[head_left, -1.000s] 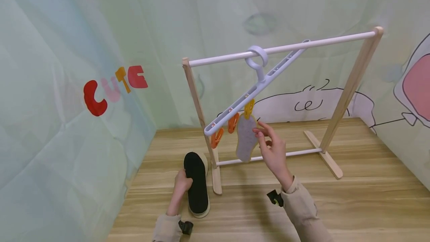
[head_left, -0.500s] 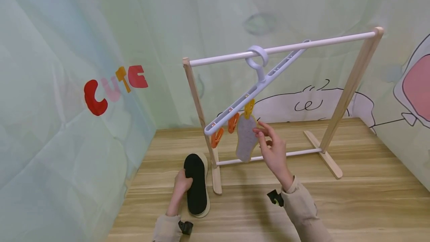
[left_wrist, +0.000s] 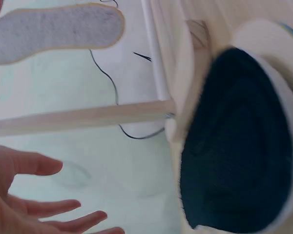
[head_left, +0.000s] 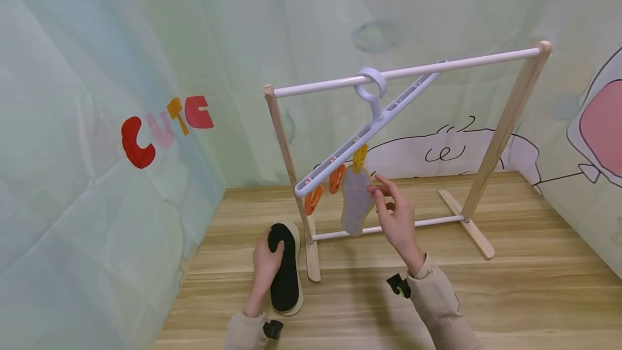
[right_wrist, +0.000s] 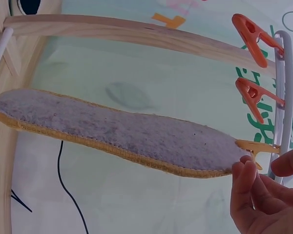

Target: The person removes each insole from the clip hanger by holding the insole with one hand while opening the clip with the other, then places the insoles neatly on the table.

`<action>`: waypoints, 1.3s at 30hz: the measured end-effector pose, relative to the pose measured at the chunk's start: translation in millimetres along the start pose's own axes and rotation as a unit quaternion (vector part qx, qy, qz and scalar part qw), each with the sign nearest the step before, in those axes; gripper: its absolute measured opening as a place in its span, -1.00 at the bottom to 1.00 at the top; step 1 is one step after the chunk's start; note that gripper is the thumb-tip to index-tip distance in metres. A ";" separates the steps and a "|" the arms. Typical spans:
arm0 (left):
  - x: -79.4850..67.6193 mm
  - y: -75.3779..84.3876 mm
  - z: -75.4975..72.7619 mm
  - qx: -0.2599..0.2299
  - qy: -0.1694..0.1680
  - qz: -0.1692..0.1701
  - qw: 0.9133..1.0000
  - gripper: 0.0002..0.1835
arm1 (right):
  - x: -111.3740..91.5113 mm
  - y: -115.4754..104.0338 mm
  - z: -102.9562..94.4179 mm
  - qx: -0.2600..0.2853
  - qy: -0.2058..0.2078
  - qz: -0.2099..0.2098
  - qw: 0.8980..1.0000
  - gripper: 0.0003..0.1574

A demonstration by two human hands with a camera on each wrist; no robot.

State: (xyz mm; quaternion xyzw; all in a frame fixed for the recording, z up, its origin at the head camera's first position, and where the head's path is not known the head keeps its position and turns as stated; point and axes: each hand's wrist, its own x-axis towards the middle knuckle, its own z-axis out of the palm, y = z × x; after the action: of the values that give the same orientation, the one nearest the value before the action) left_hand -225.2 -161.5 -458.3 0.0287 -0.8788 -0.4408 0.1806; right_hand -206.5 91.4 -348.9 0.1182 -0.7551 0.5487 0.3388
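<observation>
The grey insole is hung by its upper end from a yellow clip under the white hanger, which is hooked over the rail. At its edge the bent fingertips of the right hand are placed close together; whether the edge is pinched cannot be told. The black insole is laid on the counter. Over it the left hand is held, with thumb and fingers spread apart and nothing gripped.
</observation>
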 end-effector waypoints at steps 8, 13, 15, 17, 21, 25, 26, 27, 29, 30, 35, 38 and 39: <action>-5.3 20.9 9.0 -0.033 0.099 0.059 0.993 -0.68 | 1.6 -1.6 -0.5 -0.008 0.013 -0.006 1.000 -0.66; -13.3 34.8 13.4 -0.073 0.138 0.069 0.985 -0.77 | 1.7 -2.8 0.1 -0.014 0.025 -0.022 0.999 -0.67; -15.6 40.0 15.3 -0.091 0.149 0.080 0.981 -0.80 | 1.9 -2.1 0.5 -0.018 0.029 -0.030 0.999 -0.67; -17.1 45.2 17.5 -0.113 0.154 0.101 0.976 -0.83 | 2.0 -0.4 1.1 -0.021 0.034 -0.039 0.998 -0.67; -18.6 52.6 23.1 -0.147 0.154 0.163 0.963 -0.86 | 3.3 16.4 3.8 -0.014 0.040 -0.051 0.998 -0.65; -17.4 57.1 30.1 -0.181 0.151 0.203 0.950 -0.84 | 4.5 31.1 5.4 -0.002 0.038 -0.060 0.997 -0.64; -16.9 58.3 31.5 -0.191 0.151 0.205 0.948 -0.83 | 4.7 32.5 5.4 -0.001 0.036 -0.063 0.997 -0.64; -16.4 59.3 32.9 -0.201 0.152 0.206 0.946 -0.83 | 4.9 32.9 5.3 -0.001 0.032 -0.064 0.997 -0.63; -16.1 62.5 34.5 -0.218 0.155 0.204 0.942 -0.81 | 5.2 33.2 5.2 0.000 0.022 -0.063 0.998 -0.62; -16.0 64.0 35.1 -0.228 0.152 0.200 0.941 -0.79 | 5.3 32.8 5.2 0.000 0.017 -0.059 0.998 -0.61; -15.5 67.4 39.3 -0.267 0.120 0.190 0.937 -0.71 | 6.0 30.4 5.3 0.006 -0.007 -0.030 1.000 -0.53; -15.9 69.5 42.1 -0.276 0.094 0.196 0.936 -0.67 | 7.3 29.9 5.7 0.010 -0.014 -0.025 1.000 -0.50; -16.0 70.5 43.0 -0.278 0.086 0.202 0.935 -0.66 | 7.8 29.7 5.8 0.011 -0.014 -0.026 1.000 -0.49</action>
State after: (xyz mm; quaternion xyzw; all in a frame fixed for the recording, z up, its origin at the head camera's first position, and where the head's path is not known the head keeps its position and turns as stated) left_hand -217.4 -82.3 -431.0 -0.1628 -0.6895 -0.6175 0.3418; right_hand -230.8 98.6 -367.1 0.1491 -0.7503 0.5462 0.3413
